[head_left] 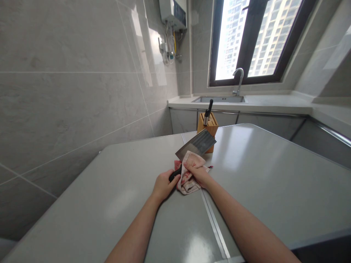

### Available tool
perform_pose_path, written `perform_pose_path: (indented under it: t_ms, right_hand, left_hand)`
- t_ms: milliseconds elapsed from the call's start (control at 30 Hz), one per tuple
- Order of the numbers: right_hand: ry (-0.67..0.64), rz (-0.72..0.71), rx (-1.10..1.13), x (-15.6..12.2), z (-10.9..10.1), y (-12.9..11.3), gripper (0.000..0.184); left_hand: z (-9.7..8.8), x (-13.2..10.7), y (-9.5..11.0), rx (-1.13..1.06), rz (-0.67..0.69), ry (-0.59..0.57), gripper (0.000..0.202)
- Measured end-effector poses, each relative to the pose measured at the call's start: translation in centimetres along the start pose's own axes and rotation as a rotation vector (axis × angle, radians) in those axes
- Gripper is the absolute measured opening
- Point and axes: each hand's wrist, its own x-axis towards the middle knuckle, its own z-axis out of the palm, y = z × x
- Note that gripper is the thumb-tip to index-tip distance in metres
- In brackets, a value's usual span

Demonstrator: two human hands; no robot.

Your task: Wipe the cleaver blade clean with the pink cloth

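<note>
My left hand (163, 185) is closed around the black handle of a cleaver (196, 144), whose wide steel blade points up and away over the grey table (117, 190). My right hand (199, 174) is closed on a pink and white cloth (189, 171), pressing it against the lower part of the blade. The cloth hangs down to the tabletop between the two hands. Just behind the blade stands a wooden knife block (208, 128) with one dark-handled knife (208, 112) sticking out of it.
A tiled wall runs along the left. Beyond the table is a counter with a steel sink (219, 99) and tap (239, 79) under a window (255, 40). A water heater (173, 14) hangs high on the wall. A seam (215, 223) crosses the table.
</note>
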Motion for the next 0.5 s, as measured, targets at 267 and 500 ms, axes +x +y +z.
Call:
perform_pose_path:
  t_ms: [267,500]
  right_hand:
    - [0.002,0.009,-0.005,0.04,-0.06,-0.06,0.034]
    - [-0.032,-0.020,-0.040,-0.05,0.01,-0.12,0.037]
  left_hand:
    - [-0.03,0.04,0.03,-0.004,-0.009,-0.001,0.037]
    - [-0.02,0.05,-0.06,-0.005,-0.002,-0.006,0.037]
